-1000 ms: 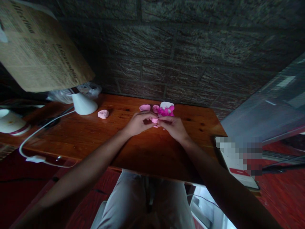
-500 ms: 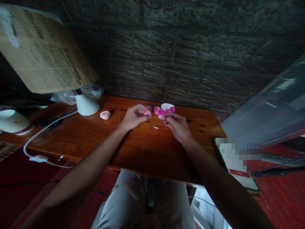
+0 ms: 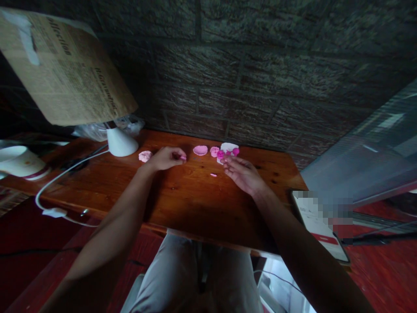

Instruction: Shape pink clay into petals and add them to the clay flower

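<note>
My left hand [image 3: 167, 158] is closed above the table, with a small pink clay piece [image 3: 184, 158] at its fingertips. To its left lies a crumpled pale pink clay lump [image 3: 145, 156]. Over on the right, my right hand [image 3: 243, 173] has its fingers loosely stretched out, tips beside a magenta clay piece [image 3: 220, 154]; whether they touch is unclear. Behind those fingers are a white piece [image 3: 230, 147] and another magenta bit [image 3: 235, 151]. A flat pink oval [image 3: 200, 150] and a round pink clay piece [image 3: 214, 151] lie between the hands. Nearer me is a tiny pink strip [image 3: 213, 175].
A lamp with a white base [image 3: 121, 143] and a printed paper shade [image 3: 74, 74] stands at the left, its white cord [image 3: 61, 176] crossing the wooden table [image 3: 195, 204]. Further left is a cup [image 3: 21, 161]. A dark brick wall [image 3: 208, 74] borders the back; a tablet-like panel [image 3: 321, 230] sits at the right edge.
My left hand has moved left with the pink piece, uncovering the flat pink oval. My right hand's fingers have loosened and spread a little, staying by the magenta pieces.
</note>
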`<action>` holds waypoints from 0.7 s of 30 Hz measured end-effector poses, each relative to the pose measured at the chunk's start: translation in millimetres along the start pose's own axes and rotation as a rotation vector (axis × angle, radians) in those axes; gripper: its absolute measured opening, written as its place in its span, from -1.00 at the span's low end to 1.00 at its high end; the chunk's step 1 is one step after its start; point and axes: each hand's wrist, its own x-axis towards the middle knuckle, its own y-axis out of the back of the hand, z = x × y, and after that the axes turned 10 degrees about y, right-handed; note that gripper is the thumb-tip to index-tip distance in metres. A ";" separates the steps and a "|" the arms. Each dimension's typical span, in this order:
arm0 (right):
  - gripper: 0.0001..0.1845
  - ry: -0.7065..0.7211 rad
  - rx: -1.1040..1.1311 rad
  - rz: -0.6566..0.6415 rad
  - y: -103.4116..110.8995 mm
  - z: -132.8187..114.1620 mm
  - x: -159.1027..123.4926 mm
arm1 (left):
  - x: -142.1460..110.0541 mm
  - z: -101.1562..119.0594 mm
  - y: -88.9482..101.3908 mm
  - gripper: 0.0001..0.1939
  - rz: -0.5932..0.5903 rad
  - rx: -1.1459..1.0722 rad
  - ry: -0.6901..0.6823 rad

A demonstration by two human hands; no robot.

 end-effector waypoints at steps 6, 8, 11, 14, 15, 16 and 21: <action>-0.63 0.009 -0.036 -0.028 -1.7 3.6 -0.2 | 2.9 -8.5 3.7 -0.69 0.080 0.048 0.098; -0.62 0.033 -0.068 -0.035 -3.0 5.4 -0.1 | 2.1 -3.4 1.5 -0.70 0.151 0.112 0.071; -0.63 0.048 -0.101 -0.046 -4.0 6.9 -0.2 | -0.3 9.3 -2.8 -0.73 0.259 0.179 0.022; -0.64 0.062 -0.118 -0.052 -3.0 7.7 -0.4 | -3.4 23.4 -9.2 -0.77 0.351 0.180 -0.044; -0.64 0.059 -0.121 -0.057 -2.4 7.9 -0.4 | -4.5 27.7 -12.1 -0.78 0.377 0.170 -0.070; -0.63 0.049 -0.122 -0.066 -1.7 8.1 -0.4 | -5.5 31.6 -15.3 -0.78 0.404 0.156 -0.093; -0.62 0.008 -0.087 -0.104 -0.5 8.2 -0.2 | -8.5 43.6 -32.9 -0.74 0.453 0.098 -0.161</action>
